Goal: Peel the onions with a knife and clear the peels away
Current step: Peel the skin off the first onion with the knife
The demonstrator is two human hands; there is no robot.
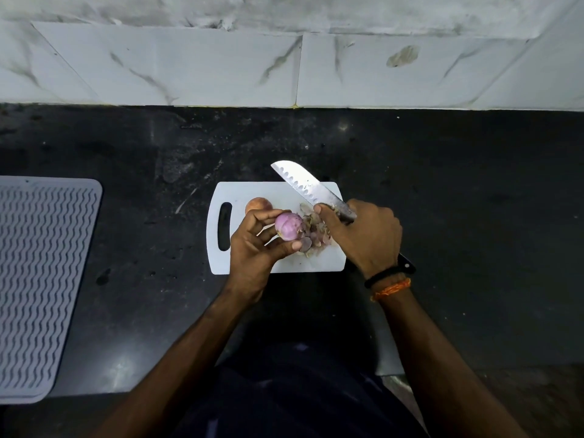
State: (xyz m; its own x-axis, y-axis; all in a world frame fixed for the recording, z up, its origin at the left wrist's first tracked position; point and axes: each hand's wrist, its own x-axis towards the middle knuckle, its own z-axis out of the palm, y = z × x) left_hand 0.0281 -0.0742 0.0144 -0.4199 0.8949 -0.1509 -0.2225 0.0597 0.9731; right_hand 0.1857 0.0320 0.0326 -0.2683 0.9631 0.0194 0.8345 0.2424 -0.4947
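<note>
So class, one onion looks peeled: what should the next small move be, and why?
Probably set the peeled onion in the left hand down on the cutting board, then take the unpeeled onion lying there. The right hand holds the knife.

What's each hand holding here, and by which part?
Left hand pinches the peeled purple onion around its sides with fingertips, above the cutting board. Right hand grips the knife by its handle, blade pointing away.

A kitchen: dark stone counter (442,191), marble-look wall tiles (189,64), white cutting board (252,191), ribbed drying mat (44,273).
</note>
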